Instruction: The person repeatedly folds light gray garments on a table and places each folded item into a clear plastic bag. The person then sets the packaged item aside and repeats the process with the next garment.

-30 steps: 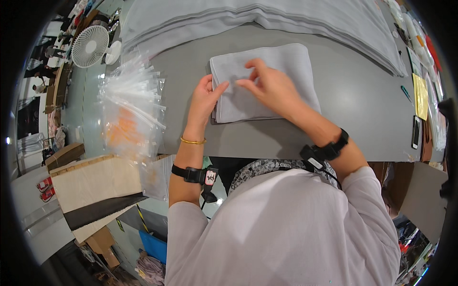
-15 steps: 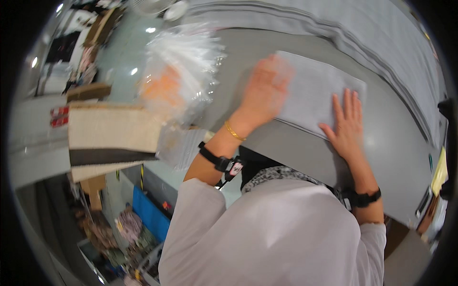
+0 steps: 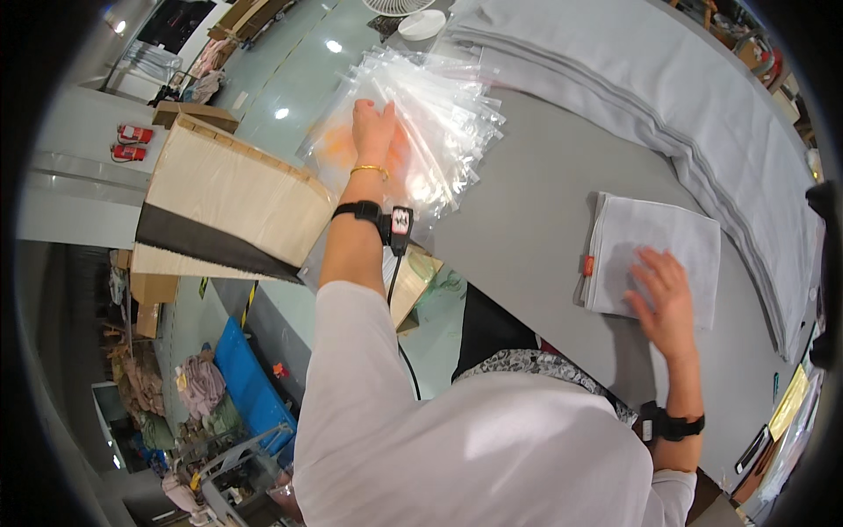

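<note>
Leftward, left hand (image 3: 373,123) on clear bags (image 3: 439,105) (fanned)

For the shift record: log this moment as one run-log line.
left hand: flat on stack of clear plastic bags | right hand: pressing folded grey cloth | surface: grey table | nearby: long grey fabric pile

A fanned pile of clear plastic bags (image 3: 421,123) lies at the far left of the grey table, and some show orange through them. A small orange tag (image 3: 587,265) sticks out from the left edge of the folded grey cloth. A big tan cardboard box (image 3: 233,206) with a dark side stands left of the table.
</note>
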